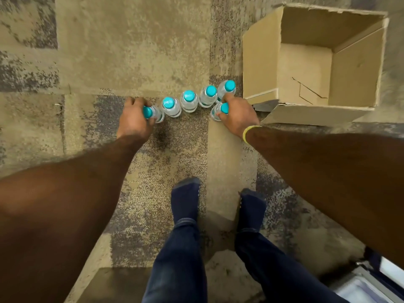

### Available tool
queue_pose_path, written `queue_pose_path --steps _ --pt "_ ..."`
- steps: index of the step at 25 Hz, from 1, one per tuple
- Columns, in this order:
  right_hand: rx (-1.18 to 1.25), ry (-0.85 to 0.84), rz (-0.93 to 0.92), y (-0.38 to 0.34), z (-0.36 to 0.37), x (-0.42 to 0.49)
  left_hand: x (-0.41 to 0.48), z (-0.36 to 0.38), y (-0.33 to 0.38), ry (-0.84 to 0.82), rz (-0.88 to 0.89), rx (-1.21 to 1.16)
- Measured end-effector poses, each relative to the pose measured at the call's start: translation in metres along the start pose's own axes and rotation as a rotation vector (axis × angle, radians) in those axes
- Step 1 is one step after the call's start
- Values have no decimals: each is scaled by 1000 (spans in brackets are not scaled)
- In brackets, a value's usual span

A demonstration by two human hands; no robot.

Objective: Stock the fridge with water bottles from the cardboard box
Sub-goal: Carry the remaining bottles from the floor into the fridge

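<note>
Underfoot, the carpet (131,51) is a mottled patchwork of tan and grey squares, worn-looking and dull. At the upper right a cardboard box (260,68) sits on it with its top open and one flap folded down toward me. In the lower right corner there is a pale, metal-edged thing; it is cut off by the frame and I cannot tell what it is.

Six water bottles with teal caps stand on the carpet just left of the box. Four of them (189,101) form a curved row, shoulder to shoulder, rising toward the box.

Both my arms reach straight down and forward, bare to the elbow. My left hand (133,121) has its fingers curled round the left-end bottle (157,115), gripping it just under the cap; that bottle seems to lean a little to the left. My right hand (238,115), with a yellow band (249,132) on its wrist, grips the front bottle (216,112) by the neck, which stands just in front of the row's right end, near the box flap.

My feet, in dark socks (185,200) and blue jeans (175,259), stand behind the bottles.
</note>
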State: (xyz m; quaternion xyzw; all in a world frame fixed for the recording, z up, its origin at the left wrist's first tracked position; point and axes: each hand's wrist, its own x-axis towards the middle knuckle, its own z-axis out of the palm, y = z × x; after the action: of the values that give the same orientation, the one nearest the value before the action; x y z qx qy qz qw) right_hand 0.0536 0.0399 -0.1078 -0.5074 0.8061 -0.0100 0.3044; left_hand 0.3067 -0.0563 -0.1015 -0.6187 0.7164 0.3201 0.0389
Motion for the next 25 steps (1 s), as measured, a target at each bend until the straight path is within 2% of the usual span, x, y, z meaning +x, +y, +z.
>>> queue_pose_path --steps 3,7,11,14,19,25 --pt "35 8 -7 3 -7 -4 -5 -8 -8 -21 19 -30" --pt "226 19 49 8 -34 -33 -23 -41 -4 -163 34 -98" --pt "505 4 126 16 -80 -82 -52 -76 37 -317 127 -107" --pt "605 3 115 22 -125 -125 -70 -93 90 -390 215 -165" --pt "672 79 109 56 -198 -193 -96 -108 207 -429 603 -77" --pt "750 202 194 112 -281 -277 -136 -107 373 -569 1077 122"
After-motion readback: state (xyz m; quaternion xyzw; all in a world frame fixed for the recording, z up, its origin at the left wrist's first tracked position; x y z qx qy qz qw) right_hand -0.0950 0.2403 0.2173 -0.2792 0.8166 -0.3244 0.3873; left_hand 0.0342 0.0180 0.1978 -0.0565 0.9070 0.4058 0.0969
